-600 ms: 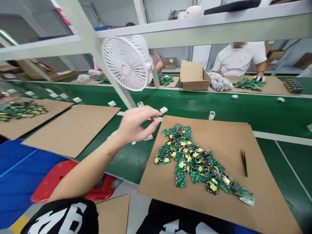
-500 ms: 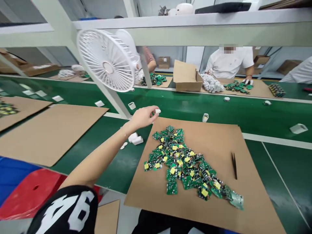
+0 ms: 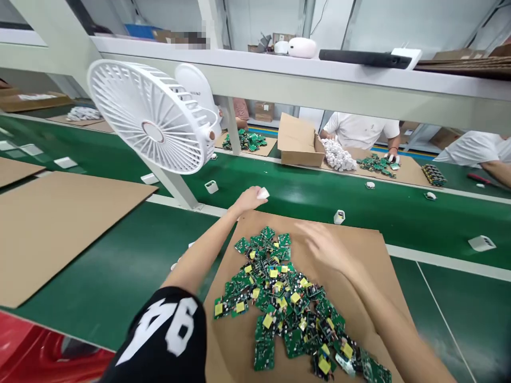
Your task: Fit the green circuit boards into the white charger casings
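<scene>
My left hand [image 3: 248,200] is closed on a small white plastic case [image 3: 262,193], held at the far edge of the cardboard sheet [image 3: 355,240]. My right hand [image 3: 325,244], blurred by motion, reaches over the sheet with its fingers stretched out and nothing visible in them. Below and between both hands lies a heap of green circuit boards [image 3: 279,287] with yellow-wrapped parts. My right forearm covers the right part of the sheet, and the tweezers seen there earlier are hidden.
A white fan [image 3: 154,130] on a post stands at the left. Beyond the sheet, a green belt [image 3: 279,194] carries scattered white cases [image 3: 339,216]. Across it, a co-worker in a white shirt [image 3: 361,130] sits near a carton [image 3: 299,146]. Another cardboard sheet [image 3: 67,213] lies left.
My right hand has come into view from the right, over the cardboard. My left hand still holds the white case, now tilted and showing more. The view has shifted.
</scene>
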Available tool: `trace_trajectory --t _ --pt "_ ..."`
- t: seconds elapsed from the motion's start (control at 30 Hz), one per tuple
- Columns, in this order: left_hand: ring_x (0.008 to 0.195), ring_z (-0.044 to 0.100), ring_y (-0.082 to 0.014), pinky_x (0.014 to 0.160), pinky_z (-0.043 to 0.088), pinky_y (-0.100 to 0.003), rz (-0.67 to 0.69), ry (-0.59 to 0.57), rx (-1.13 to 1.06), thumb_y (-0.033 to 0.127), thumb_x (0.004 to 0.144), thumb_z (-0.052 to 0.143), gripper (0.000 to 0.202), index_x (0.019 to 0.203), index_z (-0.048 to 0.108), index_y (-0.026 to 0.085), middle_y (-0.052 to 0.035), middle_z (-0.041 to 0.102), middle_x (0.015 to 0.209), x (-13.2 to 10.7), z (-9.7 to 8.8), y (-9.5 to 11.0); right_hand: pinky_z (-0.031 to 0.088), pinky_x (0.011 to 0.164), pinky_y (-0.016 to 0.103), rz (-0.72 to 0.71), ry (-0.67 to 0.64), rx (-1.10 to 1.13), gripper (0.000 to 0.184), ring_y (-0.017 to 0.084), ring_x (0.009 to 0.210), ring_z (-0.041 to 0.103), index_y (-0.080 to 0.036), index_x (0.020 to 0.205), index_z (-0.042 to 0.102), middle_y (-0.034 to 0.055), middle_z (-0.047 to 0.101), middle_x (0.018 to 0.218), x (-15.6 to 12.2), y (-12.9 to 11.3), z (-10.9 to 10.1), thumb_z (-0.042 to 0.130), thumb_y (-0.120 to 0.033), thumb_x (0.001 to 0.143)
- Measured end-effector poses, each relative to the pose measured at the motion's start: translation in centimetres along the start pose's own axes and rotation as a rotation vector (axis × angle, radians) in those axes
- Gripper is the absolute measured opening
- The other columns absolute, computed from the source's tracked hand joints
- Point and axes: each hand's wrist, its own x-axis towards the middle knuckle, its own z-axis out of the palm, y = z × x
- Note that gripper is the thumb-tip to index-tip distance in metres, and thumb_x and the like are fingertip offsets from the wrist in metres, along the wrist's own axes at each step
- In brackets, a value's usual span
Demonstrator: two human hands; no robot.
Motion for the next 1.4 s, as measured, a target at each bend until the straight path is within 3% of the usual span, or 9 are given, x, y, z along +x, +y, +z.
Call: trace_trajectory --t 0.13,0.2,0.37,0.57,0.83,1.03,1.17,1.23,1.4 --pt "0.099 0.062 -0.0207 0.085 0.050 -0.030 0.135 0.039 -0.207 0.035 0.085 0.057 0.040 0.120 0.050 0.017 -0.0067 0.063 0.113 -9.4 -3.0 0.7 0.037 0.110 0.048 0.003 -0.148 0.138 0.034 0.025 0.126 0.051 -0.021 0.121 0.062 0.0084 0.058 0.132 2.4 0.2 3.3 0.066 -0.023 0.087" --pt "0.091 0.062 -0.0222 0.076 0.050 -0.031 0.206 0.024 -0.583 0.037 0.076 0.063 0.043 0.114 0.052 0.019 -0.0063 0.064 0.101 -15.5 -3.6 0.4 0.037 0.109 0.050 0.048 -0.139 0.220 0.029 0.025 0.123 0.053 -0.019 0.116 0.064 0.0086 0.061 0.127 3.1 0.4 4.3 0.066 -0.026 0.088" --pt "0.069 0.056 -0.0173 0.062 0.046 -0.027 0.128 0.063 -0.913 0.035 0.071 0.071 0.043 0.108 0.054 0.023 -0.0009 0.059 0.079 -26.0 -1.0 -0.5 0.049 0.095 0.046 0.232 0.027 0.522 0.035 0.022 0.104 0.063 -0.014 0.114 0.061 0.0095 0.064 0.115 0.5 -1.1 2.7 0.057 -0.043 0.093" --pt "0.077 0.058 -0.0170 0.072 0.047 -0.029 0.216 0.183 -1.018 0.024 0.070 0.070 0.025 0.092 0.059 0.020 -0.0028 0.062 0.091 -28.4 3.8 3.5 0.056 0.070 0.034 0.294 0.081 0.961 0.061 0.018 0.074 0.068 -0.019 0.100 0.058 0.0070 0.069 0.082 -8.6 -10.3 0.1 0.051 -0.075 0.078" --pt "0.072 0.061 -0.0161 0.055 0.050 -0.025 0.259 0.035 -1.456 0.032 0.071 0.074 0.026 0.091 0.060 0.021 -0.0030 0.064 0.094 -32.7 8.4 7.9 0.051 0.053 0.025 0.377 0.142 1.217 0.038 0.015 0.057 0.065 -0.022 0.091 0.049 -0.0005 0.064 0.066 -17.2 -20.0 3.8 0.063 -0.056 0.083" --pt "0.107 0.060 -0.0231 0.084 0.053 -0.030 0.093 0.004 -1.684 0.035 0.070 0.079 0.036 0.099 0.064 0.022 -0.0069 0.064 0.116 -36.5 11.1 7.5 0.048 0.101 0.041 0.252 0.483 1.017 0.052 0.023 0.113 0.062 -0.030 0.133 0.048 0.0083 0.064 0.121 -21.3 -22.4 7.9 0.061 -0.051 0.087" --pt "0.096 0.064 -0.0226 0.075 0.054 -0.029 -0.011 -0.271 -1.882 0.037 0.065 0.084 0.043 0.099 0.064 0.023 -0.0060 0.067 0.102 -37.5 11.3 7.0 0.036 0.112 0.048 0.213 0.539 0.696 0.038 0.028 0.139 0.035 -0.035 0.124 0.061 0.0061 0.053 0.138 -22.1 -22.6 8.8 0.062 -0.046 0.088" --pt "0.082 0.064 -0.0180 0.067 0.052 -0.026 -0.032 -0.382 -1.922 0.033 0.061 0.086 0.042 0.095 0.063 0.022 -0.0030 0.065 0.089 -37.2 10.9 6.5 0.034 0.112 0.052 0.177 0.521 0.606 0.040 0.030 0.139 0.034 -0.035 0.124 0.062 0.0067 0.051 0.140 -21.8 -22.3 8.5 0.064 -0.047 0.086" --pt "0.078 0.055 -0.0140 0.067 0.047 -0.024 0.203 -0.287 -1.710 0.031 0.065 0.082 0.035 0.089 0.060 0.019 -0.0021 0.059 0.090 -35.4 9.1 5.1 0.051 0.094 0.046 0.061 0.546 0.571 0.041 0.028 0.108 0.060 -0.033 0.118 0.066 0.0079 0.068 0.108 -19.8 -21.6 7.4 0.070 -0.049 0.080"
